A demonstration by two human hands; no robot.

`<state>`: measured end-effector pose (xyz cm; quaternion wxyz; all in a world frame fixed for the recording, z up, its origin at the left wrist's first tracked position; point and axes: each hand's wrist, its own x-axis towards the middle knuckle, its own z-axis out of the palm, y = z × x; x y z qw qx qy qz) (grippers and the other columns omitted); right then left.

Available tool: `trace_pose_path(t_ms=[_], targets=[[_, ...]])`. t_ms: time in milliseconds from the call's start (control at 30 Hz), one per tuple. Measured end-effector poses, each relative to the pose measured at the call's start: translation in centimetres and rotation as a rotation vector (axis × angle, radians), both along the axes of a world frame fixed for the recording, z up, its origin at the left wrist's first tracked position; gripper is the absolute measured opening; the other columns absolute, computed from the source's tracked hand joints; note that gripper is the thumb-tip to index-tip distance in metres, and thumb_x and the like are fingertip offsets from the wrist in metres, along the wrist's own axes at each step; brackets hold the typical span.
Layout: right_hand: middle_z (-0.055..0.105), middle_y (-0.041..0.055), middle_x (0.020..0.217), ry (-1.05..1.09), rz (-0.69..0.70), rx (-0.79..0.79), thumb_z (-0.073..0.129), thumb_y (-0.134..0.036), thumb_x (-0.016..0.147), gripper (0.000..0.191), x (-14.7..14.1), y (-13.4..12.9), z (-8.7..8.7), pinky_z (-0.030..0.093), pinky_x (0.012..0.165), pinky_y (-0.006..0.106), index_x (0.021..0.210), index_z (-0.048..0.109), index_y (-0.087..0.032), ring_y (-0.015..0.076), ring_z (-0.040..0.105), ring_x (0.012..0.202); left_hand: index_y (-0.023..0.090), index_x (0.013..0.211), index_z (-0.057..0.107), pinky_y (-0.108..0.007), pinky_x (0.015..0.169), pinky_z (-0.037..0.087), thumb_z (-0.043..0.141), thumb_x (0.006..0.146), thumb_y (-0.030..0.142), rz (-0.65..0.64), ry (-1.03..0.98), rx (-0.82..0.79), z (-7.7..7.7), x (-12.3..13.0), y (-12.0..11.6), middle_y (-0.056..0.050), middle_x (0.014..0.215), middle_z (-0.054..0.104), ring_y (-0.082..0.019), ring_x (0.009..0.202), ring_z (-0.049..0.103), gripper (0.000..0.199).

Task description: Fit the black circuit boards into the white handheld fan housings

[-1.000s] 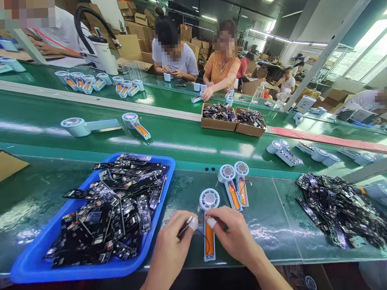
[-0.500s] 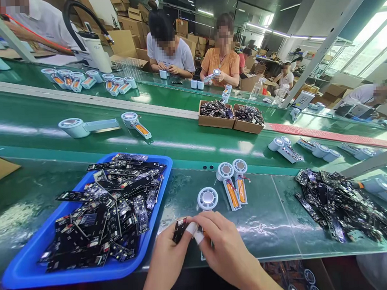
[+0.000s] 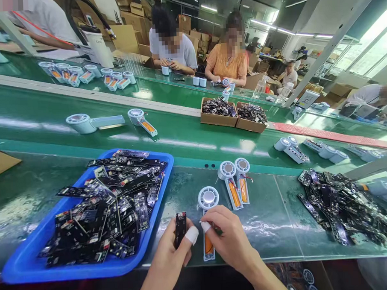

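My left hand [image 3: 172, 244] grips a narrow black circuit board [image 3: 181, 229] upright between thumb and fingers. White tape wraps the thumb. Beside it, my right hand [image 3: 229, 235] has thumb and fingertips pinched together over the handle of a handheld fan [image 3: 208, 197]. A tiny pale bit shows at those fingertips, too small to name. The fan lies on its back with its handle open, and an orange battery [image 3: 208, 242] shows inside, partly covered by the right hand. Two more open fans, a left one [image 3: 227, 171] and a right one [image 3: 242, 166], lie just beyond, with orange batteries and thin wires.
Left of my hands, a blue tray [image 3: 165, 197] holds many circuit boards. A loose pile of boards [image 3: 340, 207] lies at right. Across the green belt [image 3: 179, 124] stand cardboard boxes of boards [image 3: 218, 117] and several fans. Co-workers sit on the far side.
My hands have moved apart. The left keeps the circuit board, now turned more upright; the right has shifted right, over the fan's handle, whose battery now shows.
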<state>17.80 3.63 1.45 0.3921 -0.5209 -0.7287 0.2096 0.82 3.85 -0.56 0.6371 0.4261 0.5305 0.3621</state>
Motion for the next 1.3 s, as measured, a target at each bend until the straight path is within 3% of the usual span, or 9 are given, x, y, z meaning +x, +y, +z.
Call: trace_pose_path(t_ms=[100, 233, 300, 500, 700, 800, 1000, 1167, 1300], targets=[[0.072, 0.0066, 0.093, -0.126, 0.009, 0.111, 0.050, -0.009, 0.094, 0.023, 0.0, 0.3, 0.1, 0.053, 0.072, 0.028, 0.098, 0.070, -0.020, 0.0185, 0.065, 0.083, 0.020, 0.105, 0.058, -0.024, 0.048, 0.044, 0.055, 0.087, 0.067, -0.051, 0.053, 0.024, -0.6, -0.3, -0.2, 0.006, 0.064, 0.052, -0.013, 0.052, 0.050, 0.051], [0.073, 0.0052, 0.090, -0.241, 0.032, 0.192, 0.047, -0.009, 0.097, 0.023, -0.3, 0.9, 0.3, 0.051, 0.067, 0.028, 0.097, 0.067, -0.020, 0.0178, 0.062, 0.077, 0.020, 0.075, 0.057, -0.024, 0.044, 0.042, 0.043, 0.090, 0.069, -0.130, 0.167, 0.131, -0.3, 0.2, 0.1, 0.004, 0.056, 0.050, -0.014, 0.047, 0.049, 0.053], [0.073, 0.0049, 0.090, -0.264, 0.025, 0.227, 0.045, -0.009, 0.098, 0.023, -0.5, 1.0, 0.3, 0.049, 0.066, 0.029, 0.097, 0.066, -0.020, 0.0175, 0.062, 0.075, 0.021, 0.070, 0.055, -0.024, 0.043, 0.040, 0.041, 0.091, 0.067, -0.126, 0.232, 0.195, -0.1, 0.4, 0.2, 0.003, 0.054, 0.050, -0.013, 0.045, 0.048, 0.053], [0.069, 0.0043, 0.085, -0.363, -0.020, 0.319, 0.041, -0.011, 0.102, 0.025, -0.9, 0.9, 0.3, 0.044, 0.062, 0.030, 0.092, 0.063, -0.018, 0.0182, 0.056, 0.070, 0.020, 0.088, 0.065, -0.023, 0.049, 0.048, 0.041, 0.101, 0.043, -0.159, 0.421, 0.501, -0.7, -0.2, 0.1, 0.000, 0.062, 0.064, -0.016, 0.054, 0.062, 0.035], [0.063, 0.0044, 0.080, -0.503, 0.075, 0.300, 0.037, -0.011, 0.104, 0.030, -0.8, 0.8, 1.0, 0.039, 0.058, 0.031, 0.088, 0.061, -0.017, 0.0191, 0.052, 0.067, 0.019, 0.096, 0.066, -0.023, 0.063, 0.056, 0.040, 0.101, 0.026, -0.024, 0.569, 0.943, -1.2, -0.2, 0.1, -0.004, 0.079, 0.075, -0.018, 0.070, 0.075, 0.027], [0.061, 0.0042, 0.078, -0.562, 0.065, 0.307, 0.034, -0.011, 0.105, 0.033, -0.8, 0.7, 1.0, 0.037, 0.057, 0.032, 0.085, 0.060, -0.017, 0.0194, 0.050, 0.067, 0.020, 0.093, 0.064, -0.023, 0.057, 0.055, 0.038, 0.102, 0.025, 0.020, 0.577, 0.958, -1.3, 0.2, -0.2, -0.003, 0.074, 0.074, -0.017, 0.063, 0.074, 0.028], [0.061, 0.0031, 0.078, -0.579, 0.121, 0.287, 0.036, -0.013, 0.105, 0.032, -0.5, 0.8, 1.4, 0.038, 0.057, 0.031, 0.083, 0.059, -0.017, 0.0185, 0.051, 0.066, 0.024, 0.076, 0.056, -0.022, 0.048, 0.050, 0.038, 0.103, 0.030, -0.050, 0.503, 0.741, -1.1, 0.5, -0.5, 0.003, 0.056, 0.064, -0.016, 0.048, 0.065, 0.033], [0.066, 0.0046, 0.085, -0.531, 0.153, 0.202, 0.046, -0.008, 0.100, 0.020, 0.2, 1.2, 1.6, 0.045, 0.063, 0.029, 0.093, 0.063, -0.016, 0.0189, 0.060, 0.073, 0.023, 0.093, 0.061, -0.024, 0.056, 0.053, 0.037, 0.099, 0.022, -0.117, 0.553, 0.924, -0.3, -0.5, 0.4, -0.002, 0.074, 0.072, -0.019, 0.063, 0.073, 0.025], [0.070, 0.0077, 0.101, -0.406, 0.210, 0.058, 0.052, -0.005, 0.096, 0.025, 1.1, 1.8, 1.8, 0.053, 0.076, 0.027, 0.116, 0.063, -0.016, 0.0194, 0.066, 0.088, 0.024, 0.097, 0.062, -0.025, 0.058, 0.053, 0.037, 0.097, 0.017, -0.228, 0.548, 0.907, -0.3, -1.6, 0.8, -0.002, 0.079, 0.073, -0.019, 0.068, 0.073, 0.026]])
